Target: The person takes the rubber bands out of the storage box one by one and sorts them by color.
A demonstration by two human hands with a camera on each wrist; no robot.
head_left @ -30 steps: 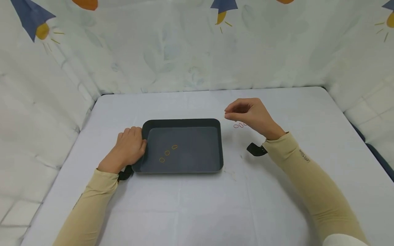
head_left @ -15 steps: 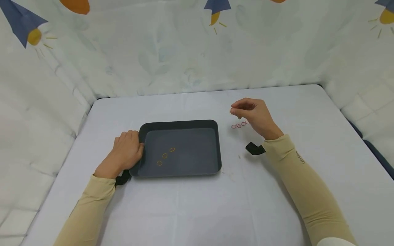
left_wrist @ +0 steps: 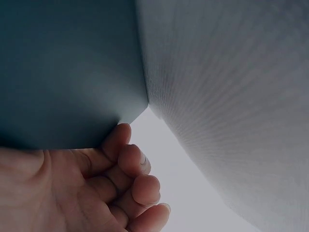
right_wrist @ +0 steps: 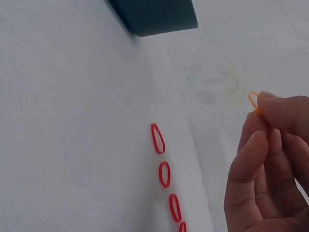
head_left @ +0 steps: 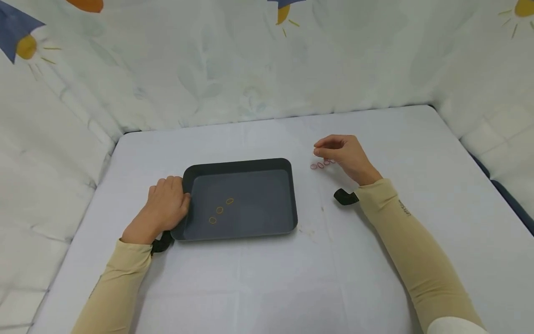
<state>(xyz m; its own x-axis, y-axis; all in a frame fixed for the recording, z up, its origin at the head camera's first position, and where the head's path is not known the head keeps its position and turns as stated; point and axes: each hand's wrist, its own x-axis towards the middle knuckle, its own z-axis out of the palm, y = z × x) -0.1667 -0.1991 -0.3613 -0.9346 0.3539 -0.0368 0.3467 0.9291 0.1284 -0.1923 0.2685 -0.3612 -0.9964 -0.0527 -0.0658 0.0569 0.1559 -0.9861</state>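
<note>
My left hand [head_left: 164, 206] grips the left wall of a dark grey rectangular tray [head_left: 263, 199]. In the left wrist view, its curled fingers [left_wrist: 133, 159] lie at the tray's edge. Inside the tray are three yellow rubber bands, the middle one [head_left: 216, 210] between the others in a slanting row. To the right of the tray, my right hand [head_left: 344, 155] is raised over the table, pinching a yellow rubber band [right_wrist: 252, 100] between thumb and finger. Below that hand, several red rubber bands [right_wrist: 164, 174] lie in a line on the cloth, partly hidden by it in the head view.
A white cloth [head_left: 250, 287] covers the table. Pale printed curtains [head_left: 233, 69] rise behind its far edge and along both sides. A black strap piece [head_left: 346, 197] juts from the right wrist. Faint stains [head_left: 308, 231] mark the cloth right of the tray.
My right hand has shifted slightly right, away from the tray, with the yellow rubber band pinched. My left hand stays on the tray. The head view has shifted a little.
</note>
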